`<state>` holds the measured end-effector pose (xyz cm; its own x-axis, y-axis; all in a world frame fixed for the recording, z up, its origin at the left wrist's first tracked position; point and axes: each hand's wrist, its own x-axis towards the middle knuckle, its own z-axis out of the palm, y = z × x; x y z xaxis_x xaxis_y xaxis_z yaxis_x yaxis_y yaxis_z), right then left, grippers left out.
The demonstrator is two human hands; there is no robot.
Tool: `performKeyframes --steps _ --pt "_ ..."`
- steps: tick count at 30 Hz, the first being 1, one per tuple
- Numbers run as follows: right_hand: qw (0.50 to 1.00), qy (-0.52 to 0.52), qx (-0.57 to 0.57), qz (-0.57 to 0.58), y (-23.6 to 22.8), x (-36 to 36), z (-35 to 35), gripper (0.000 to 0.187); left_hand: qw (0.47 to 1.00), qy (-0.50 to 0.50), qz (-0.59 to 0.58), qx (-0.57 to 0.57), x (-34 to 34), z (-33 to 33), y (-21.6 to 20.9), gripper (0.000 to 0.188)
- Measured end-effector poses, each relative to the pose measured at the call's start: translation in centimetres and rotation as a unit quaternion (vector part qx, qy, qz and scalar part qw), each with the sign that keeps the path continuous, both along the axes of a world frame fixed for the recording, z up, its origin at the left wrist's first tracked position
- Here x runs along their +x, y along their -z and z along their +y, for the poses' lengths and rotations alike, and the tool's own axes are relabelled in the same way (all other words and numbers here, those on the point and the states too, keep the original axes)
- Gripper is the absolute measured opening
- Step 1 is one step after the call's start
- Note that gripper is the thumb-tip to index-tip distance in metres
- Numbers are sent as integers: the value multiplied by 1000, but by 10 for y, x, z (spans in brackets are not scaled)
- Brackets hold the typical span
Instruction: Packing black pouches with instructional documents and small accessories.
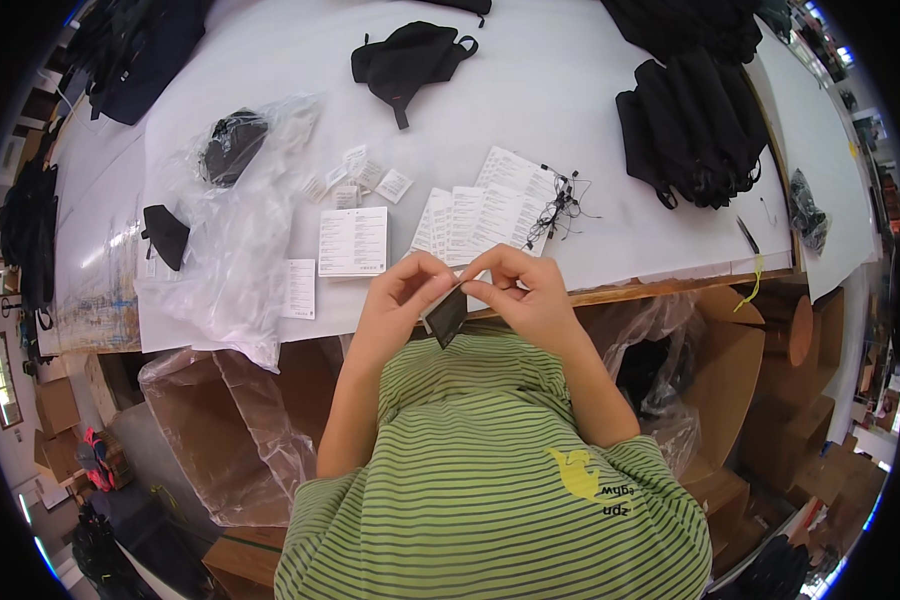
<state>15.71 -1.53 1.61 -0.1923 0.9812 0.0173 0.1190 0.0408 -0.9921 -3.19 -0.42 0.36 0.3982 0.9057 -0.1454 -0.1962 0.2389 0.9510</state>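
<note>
Just off the table's front edge, my left hand [407, 300] and my right hand [522, 295] meet in front of my body. Thumbs and fingertips of both pinch the top of a dark card tag [448, 318] with a pale edge, which hangs tilted between them. Whether it is one card or several I cannot tell. Beyond the left hand lies a stack of white printed cards [353, 240]. Past the right hand, more printed cards [475, 222] are fanned out, with a tangle of thin black tag strings [560, 208] over their right side.
Small white packets [360, 180] lie behind the card stack. Crumpled clear plastic [232, 235] and a black pouch [166, 236] are at left. Black fabric bags [692, 130] are piled at right, another black item [410, 65] farther back. Open cardboard boxes [220, 420] stand below the table edge.
</note>
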Motion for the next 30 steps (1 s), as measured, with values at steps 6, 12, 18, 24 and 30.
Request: performKeyframes --steps 6,12,18,24,30 --pt "995 -61 -68 39 6 -1 -2 9 999 12 32 -3 -1 -5 3 9" --pt "994 -39 -100 26 0 5 2 10 997 -41 -4 61 13 12 4 10" --pt "980 38 -103 166 -15 39 15 7 991 98 -72 58 61 71 18 17" --pt "858 268 -8 439 -25 97 32 11 964 248 25 94 119 87 49 21" --pt "827 356 38 433 -24 130 14 17 955 160 133 211 122 114 71 19"
